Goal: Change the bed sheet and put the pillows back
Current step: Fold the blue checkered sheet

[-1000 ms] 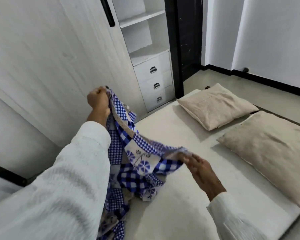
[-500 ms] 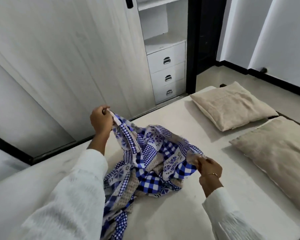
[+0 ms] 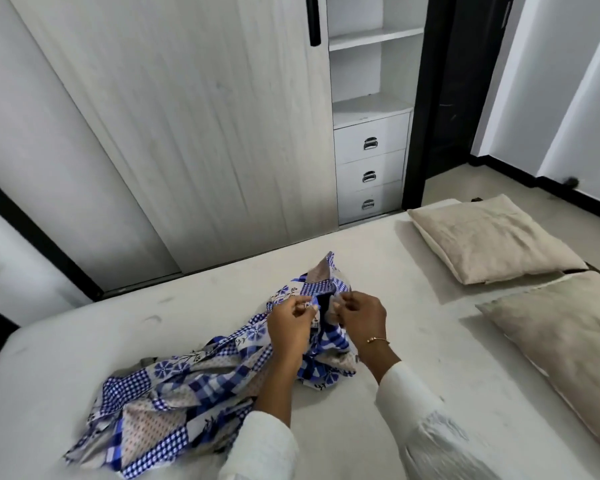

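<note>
A blue-and-white patchwork bed sheet [image 3: 174, 403] lies bunched on the bare white mattress [image 3: 413, 341], trailing toward the lower left. My left hand [image 3: 288, 323] and my right hand [image 3: 362, 315] are close together over the sheet's raised end, each pinching its edge between curled fingers. A gold bracelet sits on my right wrist. Two beige pillows lie on the mattress at the right: the far pillow [image 3: 492, 237] and the near pillow [image 3: 561, 344].
A pale wooden sliding wardrobe door [image 3: 194, 133] stands right behind the bed. Beside it are open shelves above three drawers [image 3: 369, 168]. A dark doorway [image 3: 458, 81] and tiled floor [image 3: 482, 188] lie at the back right.
My left hand came down from its raised position and both hands came together at one edge of the sheet. More of the sheet now lies on the mattress.
</note>
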